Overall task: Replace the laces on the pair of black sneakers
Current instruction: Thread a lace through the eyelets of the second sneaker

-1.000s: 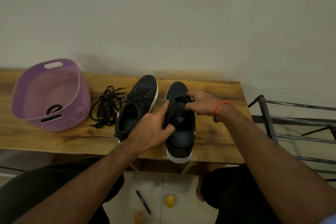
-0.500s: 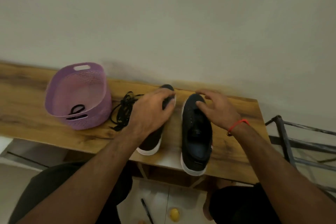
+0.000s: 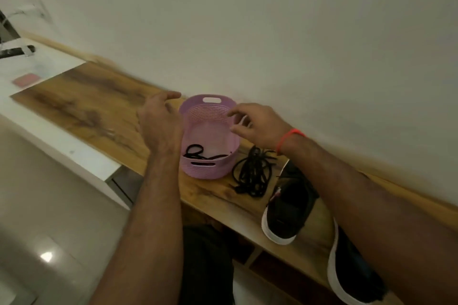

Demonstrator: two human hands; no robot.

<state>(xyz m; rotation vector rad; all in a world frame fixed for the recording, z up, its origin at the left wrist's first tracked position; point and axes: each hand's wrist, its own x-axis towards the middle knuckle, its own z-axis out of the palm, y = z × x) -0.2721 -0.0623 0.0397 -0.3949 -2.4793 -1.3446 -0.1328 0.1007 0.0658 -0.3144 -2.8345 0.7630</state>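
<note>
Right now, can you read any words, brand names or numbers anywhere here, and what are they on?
None can be read.
Nearer sneaker: a small pale and red mark at its side, too blurred to read.
Purple basket: no lettering shows.
Pink item on the white surface far left: too small and blurred to tell.
</note>
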